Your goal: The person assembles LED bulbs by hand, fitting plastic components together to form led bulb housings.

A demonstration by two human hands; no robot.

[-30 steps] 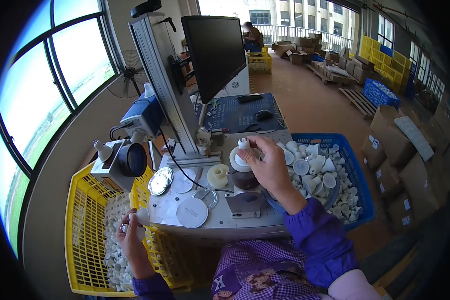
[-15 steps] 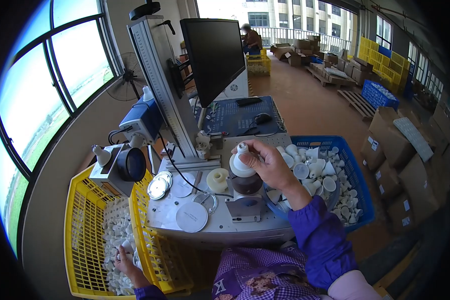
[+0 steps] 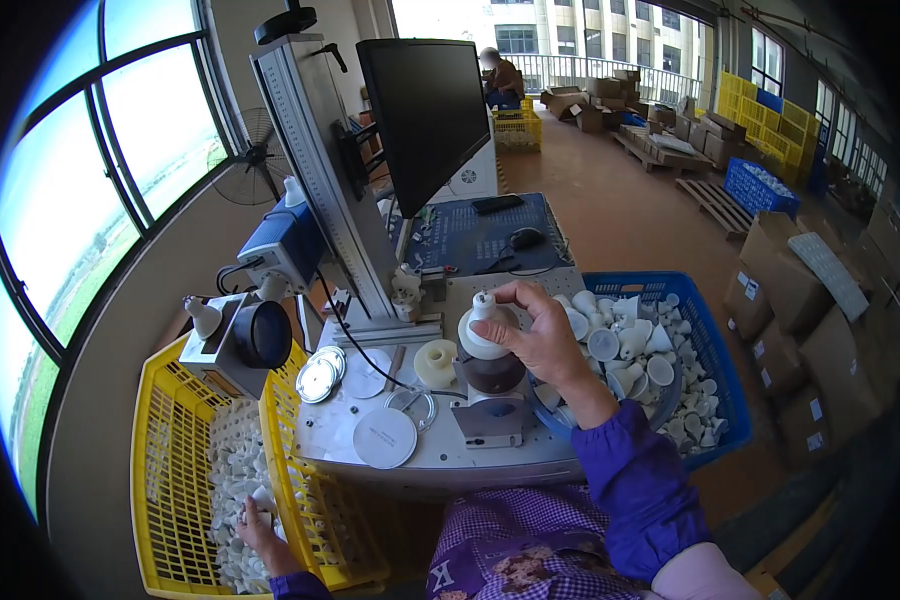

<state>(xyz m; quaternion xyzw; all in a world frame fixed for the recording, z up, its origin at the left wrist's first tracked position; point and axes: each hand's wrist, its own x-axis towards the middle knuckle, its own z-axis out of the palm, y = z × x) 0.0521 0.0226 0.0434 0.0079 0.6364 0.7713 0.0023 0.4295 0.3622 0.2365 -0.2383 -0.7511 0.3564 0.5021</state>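
Observation:
My right hand (image 3: 552, 345) has its thumb and fingers closed round the narrow top of a white lamp housing (image 3: 487, 345). The housing stands upright on a dark round fixture (image 3: 492, 376) near the front of the machine table. My left hand (image 3: 260, 538) is low inside the yellow basket (image 3: 280, 440), fingers curled about another white lamp housing (image 3: 263, 497). Loose white housings (image 3: 232, 450) lie heaped around it. The ends of the left fingers are partly hidden.
A blue crate (image 3: 735, 385) of white housings stands to the right. A round lens head (image 3: 262, 333) and a metal column (image 3: 320, 170) rise at left. A monitor (image 3: 425, 120), a cream ring (image 3: 434, 363) and flat discs (image 3: 384, 436) are close by. Another person (image 3: 504, 80) sits far back.
My right hand stays on the housing at the fixture, with its thumb shifted slightly down. My left hand has moved only a little within the yellow basket.

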